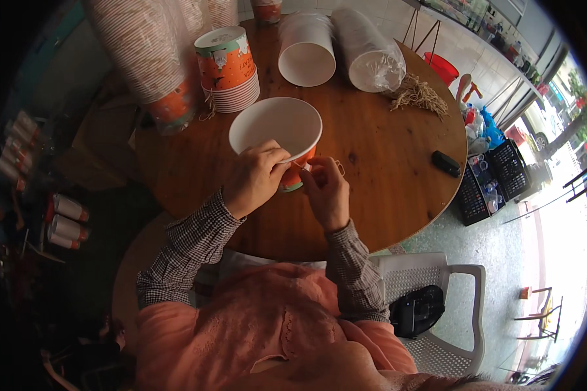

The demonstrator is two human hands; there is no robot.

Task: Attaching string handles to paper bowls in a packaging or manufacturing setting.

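Observation:
A paper bucket (275, 122), white inside and orange with a green base outside, is tipped on the table with its mouth toward the far left. My left hand (257, 177) is closed at its near rim, thumb and fingers pinched together. Against the bucket's orange side, my right hand (328, 193) is closed in a pinch on a thin tan cord (340, 168), a loop of which sticks out beside the fingers. The exact spot where cord and bucket meet is hidden by my fingers.
Nested orange buckets (228, 73) stand beyond, with a tall plastic-wrapped stack (137, 58) to their left. Two wrapped stacks of white buckets (306, 63) lie at the back. Loose cords (421, 96) and a black object (445, 163) lie rightward; a white chair (463, 313) stands near right.

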